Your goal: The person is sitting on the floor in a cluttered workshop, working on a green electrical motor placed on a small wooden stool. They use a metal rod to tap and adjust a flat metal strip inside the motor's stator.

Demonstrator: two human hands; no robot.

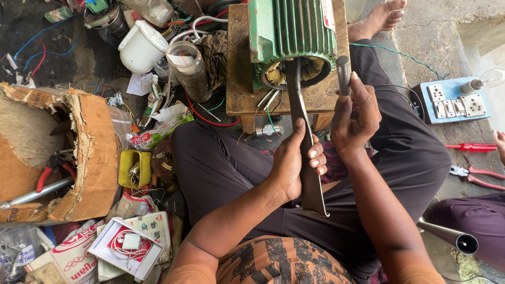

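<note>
**Flat bar going into the green motor**

A torn cardboard box (79, 158) is holding red pliers (52, 168). The green motor (289, 31) is sitting at the wooden worktop's (236, 79) near edge. The left hand (294, 163) is gripping the flat metal bar (305, 152); the right hand (355, 118) is clasping a steel rod (343, 73)

Single view, head-worn: I am looking steeply down from the wearer's head, close over the lap. The view is facing forward toward a small wooden bench (239, 79) carrying a green motor housing (289, 31), with cluttered floor (68, 68) showing on the left. No second view.
</note>
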